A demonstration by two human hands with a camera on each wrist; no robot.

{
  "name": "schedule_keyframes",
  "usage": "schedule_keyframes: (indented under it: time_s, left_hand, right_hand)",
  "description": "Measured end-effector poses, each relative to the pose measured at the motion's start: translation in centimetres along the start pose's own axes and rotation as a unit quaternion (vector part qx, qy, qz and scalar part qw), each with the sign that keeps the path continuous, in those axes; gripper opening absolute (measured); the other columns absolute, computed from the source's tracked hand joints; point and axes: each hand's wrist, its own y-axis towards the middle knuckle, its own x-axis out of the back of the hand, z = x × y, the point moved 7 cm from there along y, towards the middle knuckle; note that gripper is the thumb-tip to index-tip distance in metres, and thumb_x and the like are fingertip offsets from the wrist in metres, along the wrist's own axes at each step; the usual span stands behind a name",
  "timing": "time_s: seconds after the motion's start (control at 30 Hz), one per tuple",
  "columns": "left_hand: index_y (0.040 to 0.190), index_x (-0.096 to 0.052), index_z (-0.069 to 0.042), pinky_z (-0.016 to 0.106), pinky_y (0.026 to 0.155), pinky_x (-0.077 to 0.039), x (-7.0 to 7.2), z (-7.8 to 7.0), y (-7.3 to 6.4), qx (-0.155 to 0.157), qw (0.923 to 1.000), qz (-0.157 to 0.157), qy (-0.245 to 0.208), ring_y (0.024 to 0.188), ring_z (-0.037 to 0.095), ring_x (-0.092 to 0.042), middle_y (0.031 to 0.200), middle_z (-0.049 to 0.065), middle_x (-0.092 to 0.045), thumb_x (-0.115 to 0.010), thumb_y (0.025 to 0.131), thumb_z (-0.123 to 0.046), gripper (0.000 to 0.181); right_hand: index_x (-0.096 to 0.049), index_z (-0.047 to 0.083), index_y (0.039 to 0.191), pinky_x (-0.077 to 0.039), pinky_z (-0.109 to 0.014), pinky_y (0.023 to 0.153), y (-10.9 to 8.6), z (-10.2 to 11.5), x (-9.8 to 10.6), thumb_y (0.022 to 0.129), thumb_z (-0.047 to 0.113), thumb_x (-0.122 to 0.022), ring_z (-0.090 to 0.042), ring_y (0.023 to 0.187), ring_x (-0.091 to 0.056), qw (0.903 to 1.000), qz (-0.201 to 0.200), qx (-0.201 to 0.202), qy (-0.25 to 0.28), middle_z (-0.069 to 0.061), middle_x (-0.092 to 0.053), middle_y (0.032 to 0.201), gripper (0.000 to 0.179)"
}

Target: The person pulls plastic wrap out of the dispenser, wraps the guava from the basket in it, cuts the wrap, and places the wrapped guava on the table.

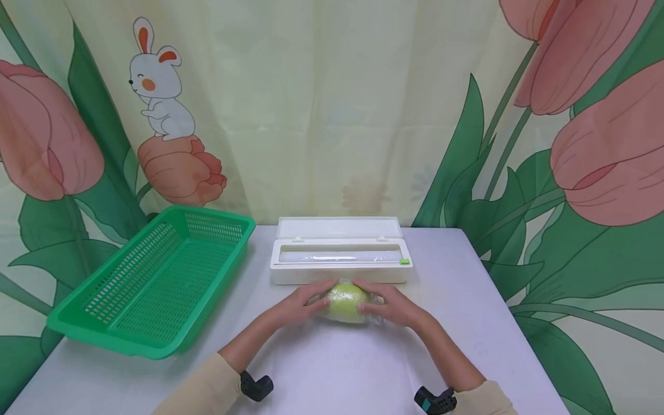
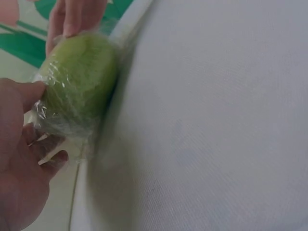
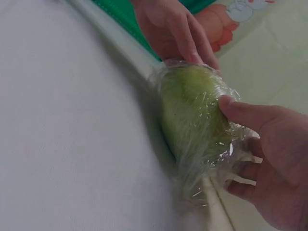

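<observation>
A round, pale green fruit wrapped in clear cling film is held on the table between both hands. The left hand grips its left side, thumb toward me and fingers reaching round the far side. From the right, the right hand grips it in the same way. Loose, crinkled film sticks out at the fruit's end in the right wrist view. The left wrist view shows the left thumb pressing the wrapped fruit. Just behind the hands stands an open white cling film box.
The box's lid is tipped back, a film roll lies inside, and a green slider sits at its right end. A green perforated basket stands on the left of the white-covered table. A printed curtain hangs behind.
</observation>
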Motion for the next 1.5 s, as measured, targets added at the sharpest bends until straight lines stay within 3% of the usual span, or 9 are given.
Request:
schedule_keyframes:
  time_s: [0.13, 0.4, 0.5, 0.73, 0.93, 1.13, 1.27, 1.4, 1.5]
  left_hand:
    - [0.151, -0.035, -0.022, 0.049, 0.117, -0.030, -0.2, -0.3, 0.0, 0.005, 0.9998, 0.014, 0.015, 0.145, 0.027, -0.033, 0.155, 0.006, -0.037, -0.045, 0.102, -0.032, 0.050]
    - [0.145, -0.042, -0.021, 0.048, 0.112, -0.038, 0.2, -0.5, 0.5, -0.017, 0.9998, -0.008, 0.005, 0.136, 0.023, -0.044, 0.145, 0.000, -0.048, -0.064, 0.092, -0.033, 0.059]
    - [0.146, -0.041, -0.024, 0.049, 0.112, -0.037, -0.1, -0.9, 0.9, -0.033, 0.9992, 0.003, 0.020, 0.137, 0.022, -0.042, 0.148, 0.000, -0.045, -0.065, 0.091, -0.037, 0.061]
    - [0.145, -0.043, -0.028, 0.049, 0.113, -0.037, 0.0, -1.1, 0.9, -0.027, 0.9991, 0.002, 0.031, 0.139, 0.021, -0.040, 0.149, -0.003, -0.045, -0.068, 0.089, -0.039, 0.062]
    - [0.146, -0.043, -0.023, 0.047, 0.112, -0.038, 1.5, -0.1, 0.3, 0.022, 0.9975, -0.055, -0.038, 0.138, 0.020, -0.042, 0.147, -0.006, -0.047, -0.075, 0.082, -0.041, 0.074]
    - [0.145, -0.042, -0.014, 0.048, 0.107, -0.044, 2.9, 0.2, 0.0, 0.013, 0.9879, -0.115, -0.104, 0.131, 0.027, -0.049, 0.140, 0.007, -0.054, -0.075, 0.084, -0.028, 0.071]
    - [0.148, -0.036, -0.015, 0.047, 0.105, -0.046, 2.9, 0.4, 0.4, 0.027, 0.9823, -0.119, -0.141, 0.126, 0.032, -0.054, 0.137, 0.014, -0.054, -0.075, 0.085, -0.022, 0.074]
    - [0.150, -0.029, -0.010, 0.043, 0.103, -0.049, 2.3, 0.2, 1.1, 0.024, 0.9794, -0.107, -0.169, 0.123, 0.036, -0.056, 0.138, 0.020, -0.051, -0.070, 0.088, -0.016, 0.074]
    - [0.150, -0.025, -0.004, 0.041, 0.103, -0.049, 2.0, -0.4, 1.6, 0.006, 0.9788, -0.101, -0.178, 0.125, 0.038, -0.054, 0.141, 0.024, -0.048, -0.065, 0.091, -0.031, 0.077]
  right_hand:
    - [-0.043, 0.015, 0.147, -0.034, -0.055, 0.113, 0.0, 0.2, -0.1, 0.091, 0.036, -0.064, -0.032, 0.139, -0.042, 0.9999, 0.003, 0.007, 0.008, -0.008, -0.046, 0.149, 0.063]
    - [-0.047, 0.022, 0.144, -0.038, -0.054, 0.110, 0.1, 0.5, -0.2, 0.090, 0.038, -0.066, -0.027, 0.136, -0.046, 0.9997, 0.006, 0.023, 0.004, -0.003, -0.051, 0.146, 0.059]
    - [-0.046, 0.020, 0.144, -0.037, -0.056, 0.110, 0.1, 0.5, -0.1, 0.088, 0.038, -0.069, -0.030, 0.135, -0.046, 0.9998, -0.003, 0.015, 0.010, -0.006, -0.051, 0.145, 0.063]
    - [-0.047, 0.019, 0.142, -0.040, -0.051, 0.106, 0.5, -0.1, -0.6, 0.077, 0.041, -0.079, -0.028, 0.129, -0.051, 0.9997, -0.024, -0.005, -0.006, -0.005, -0.054, 0.141, 0.075]
    - [-0.052, 0.020, 0.138, -0.044, -0.045, 0.101, 0.2, -0.4, 0.1, 0.073, 0.043, -0.082, -0.023, 0.123, -0.054, 0.9974, -0.067, -0.026, 0.000, -0.001, -0.058, 0.136, 0.075]
    - [-0.051, 0.020, 0.140, -0.046, -0.048, 0.103, -0.5, 0.0, 2.1, 0.075, 0.035, -0.082, -0.027, 0.128, -0.052, 0.9919, -0.120, -0.014, 0.041, -0.004, -0.055, 0.141, 0.073]
    - [-0.050, 0.018, 0.141, -0.046, -0.047, 0.105, -0.6, 0.4, 2.9, 0.078, 0.027, -0.080, -0.030, 0.132, -0.049, 0.9859, -0.144, -0.004, 0.085, -0.009, -0.051, 0.144, 0.070]
    - [-0.048, 0.018, 0.142, -0.050, -0.030, 0.099, -0.4, 0.9, 3.0, 0.080, 0.020, -0.079, -0.028, 0.127, -0.052, 0.9779, -0.156, 0.006, 0.139, -0.010, -0.049, 0.146, 0.069]
    - [-0.048, 0.017, 0.142, -0.051, -0.019, 0.092, -0.2, 1.4, 2.9, 0.081, 0.017, -0.078, -0.025, 0.121, -0.056, 0.9733, -0.159, 0.020, 0.165, -0.011, -0.048, 0.146, 0.068]
